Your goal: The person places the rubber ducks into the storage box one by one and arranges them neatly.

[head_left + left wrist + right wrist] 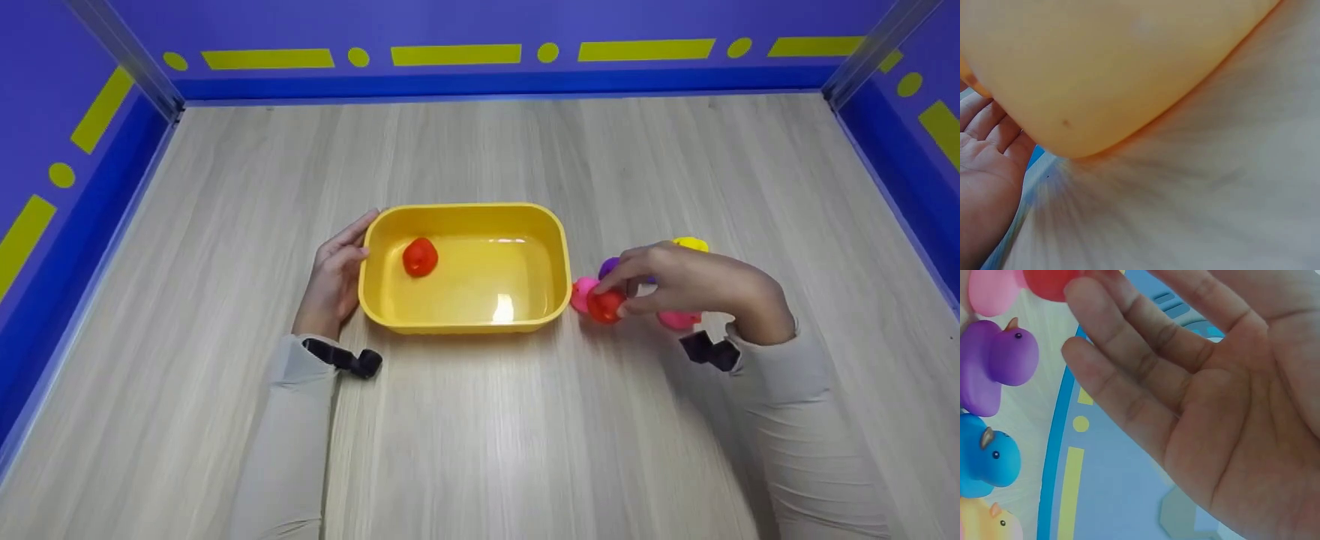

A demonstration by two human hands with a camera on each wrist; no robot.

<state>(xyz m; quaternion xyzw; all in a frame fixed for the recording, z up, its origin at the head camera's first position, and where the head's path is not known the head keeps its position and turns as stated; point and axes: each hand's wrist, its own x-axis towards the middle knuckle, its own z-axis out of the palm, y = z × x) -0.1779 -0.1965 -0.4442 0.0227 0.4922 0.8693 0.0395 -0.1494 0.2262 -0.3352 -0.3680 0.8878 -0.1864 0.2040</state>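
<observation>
A yellow plastic basin [465, 319] stands on the table, with a red rubber duck [420, 257] inside at its left. My left hand [337, 274] grips the basin's left side, thumb at the rim and fingers against the outer wall. To the right of the basin, my right hand [690, 281] pinches another red rubber duck [604, 306] between thumb and fingertips. A pink duck [583, 292] sits between that duck and the basin. Under and behind the right hand are a purple duck [1013, 354], a blue duck [991, 455] and a yellow duck [994, 520], partly hidden.
Another pink toy [680, 320] shows below the right hand. Blue panels [480, 86] with yellow marks wall the wooden table [450, 420] at the back and both sides. A black wrist camera [345, 358] sits on the left sleeve, another [709, 351] on the right.
</observation>
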